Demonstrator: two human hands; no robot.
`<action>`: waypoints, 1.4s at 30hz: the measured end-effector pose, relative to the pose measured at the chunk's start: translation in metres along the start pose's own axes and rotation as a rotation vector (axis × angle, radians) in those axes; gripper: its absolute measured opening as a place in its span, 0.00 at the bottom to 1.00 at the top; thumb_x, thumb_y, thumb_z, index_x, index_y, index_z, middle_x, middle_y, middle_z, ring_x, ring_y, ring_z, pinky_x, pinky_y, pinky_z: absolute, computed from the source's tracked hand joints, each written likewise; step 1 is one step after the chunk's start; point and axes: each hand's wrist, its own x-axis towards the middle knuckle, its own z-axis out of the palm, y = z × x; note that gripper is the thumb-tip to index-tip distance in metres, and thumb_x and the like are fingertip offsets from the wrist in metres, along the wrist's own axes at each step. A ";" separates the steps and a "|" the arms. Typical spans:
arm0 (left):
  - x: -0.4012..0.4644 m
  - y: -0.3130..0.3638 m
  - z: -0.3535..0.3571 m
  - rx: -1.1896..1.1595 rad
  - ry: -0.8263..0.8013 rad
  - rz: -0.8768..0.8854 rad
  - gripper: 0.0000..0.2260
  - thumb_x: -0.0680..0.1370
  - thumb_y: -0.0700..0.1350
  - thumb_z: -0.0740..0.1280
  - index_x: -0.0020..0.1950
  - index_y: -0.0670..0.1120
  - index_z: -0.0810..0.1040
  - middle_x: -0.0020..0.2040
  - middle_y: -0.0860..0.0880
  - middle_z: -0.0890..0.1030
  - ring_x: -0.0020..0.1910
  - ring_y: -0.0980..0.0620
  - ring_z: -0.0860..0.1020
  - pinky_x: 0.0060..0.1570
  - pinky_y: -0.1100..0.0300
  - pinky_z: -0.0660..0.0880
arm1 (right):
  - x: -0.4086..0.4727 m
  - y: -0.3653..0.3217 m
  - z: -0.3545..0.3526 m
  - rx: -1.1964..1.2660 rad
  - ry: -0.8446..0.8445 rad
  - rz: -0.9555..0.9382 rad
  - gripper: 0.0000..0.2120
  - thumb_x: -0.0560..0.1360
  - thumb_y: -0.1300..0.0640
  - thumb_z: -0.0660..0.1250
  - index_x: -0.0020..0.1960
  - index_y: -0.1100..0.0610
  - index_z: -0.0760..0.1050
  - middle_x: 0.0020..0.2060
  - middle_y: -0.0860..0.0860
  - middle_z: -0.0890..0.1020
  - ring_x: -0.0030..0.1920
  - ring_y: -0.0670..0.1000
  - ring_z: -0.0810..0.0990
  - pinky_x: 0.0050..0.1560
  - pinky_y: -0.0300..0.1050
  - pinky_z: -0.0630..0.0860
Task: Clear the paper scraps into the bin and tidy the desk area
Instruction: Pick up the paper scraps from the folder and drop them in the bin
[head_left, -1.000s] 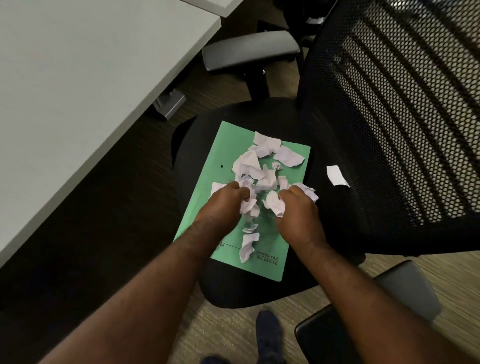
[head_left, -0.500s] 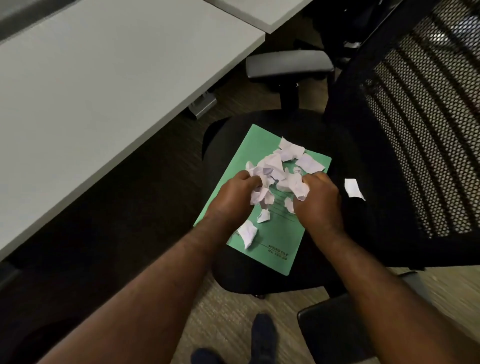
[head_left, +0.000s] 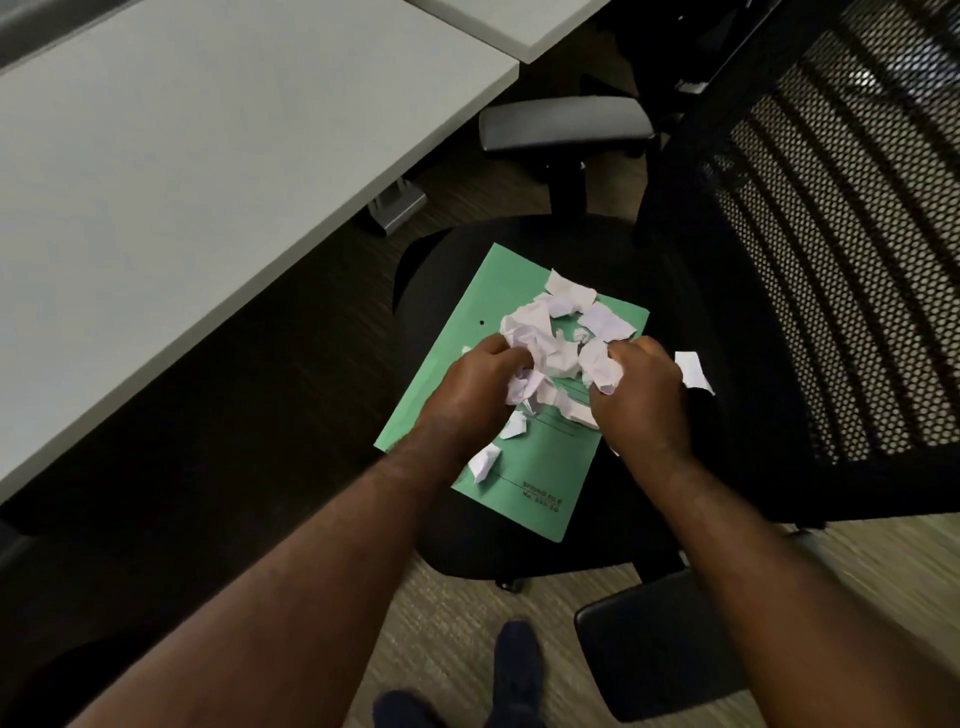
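Observation:
A green file folder (head_left: 524, 470) lies on the black seat of an office chair (head_left: 447, 260). Several crumpled white paper scraps (head_left: 550, 332) are heaped on its far half. My left hand (head_left: 470, 387) curls around scraps at the heap's left side. At the right side my right hand (head_left: 641, 392) grips a crumpled wad. Two small scraps (head_left: 484, 461) lie loose on the folder nearer to me. One flat scrap (head_left: 692, 370) rests on the seat just right of the folder. No bin is in view.
A white desk (head_left: 171, 156) fills the left, with its metal foot (head_left: 397, 205) on the floor. The chair's mesh back (head_left: 831, 249) rises at right, one armrest (head_left: 563, 122) beyond the seat, another (head_left: 660, 639) near me. My shoe (head_left: 514, 670) is below.
Both hands have pushed forward and inward, raking the scattered scraps into a tighter heap at the folder's far end. The camera has shifted, so the chair sits further right.

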 end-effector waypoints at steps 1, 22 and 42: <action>-0.002 0.001 -0.003 -0.002 -0.002 -0.004 0.13 0.71 0.33 0.66 0.52 0.46 0.78 0.49 0.47 0.75 0.44 0.45 0.75 0.40 0.56 0.72 | 0.000 -0.001 -0.002 -0.002 -0.006 -0.005 0.20 0.66 0.67 0.74 0.58 0.64 0.77 0.55 0.58 0.77 0.56 0.59 0.77 0.55 0.42 0.72; -0.209 -0.138 -0.108 -0.024 0.320 -0.440 0.10 0.73 0.38 0.69 0.53 0.45 0.79 0.51 0.49 0.75 0.45 0.52 0.75 0.42 0.61 0.72 | -0.086 -0.183 0.117 -0.077 -0.140 -0.525 0.07 0.62 0.70 0.67 0.40 0.63 0.74 0.40 0.59 0.74 0.39 0.63 0.75 0.36 0.47 0.65; -0.554 -0.317 -0.073 -0.037 0.590 -0.960 0.06 0.72 0.34 0.69 0.46 0.42 0.80 0.42 0.54 0.73 0.40 0.57 0.71 0.37 0.77 0.63 | -0.365 -0.328 0.328 -0.038 -0.663 -0.878 0.09 0.65 0.68 0.71 0.43 0.60 0.77 0.43 0.54 0.76 0.42 0.54 0.77 0.39 0.41 0.68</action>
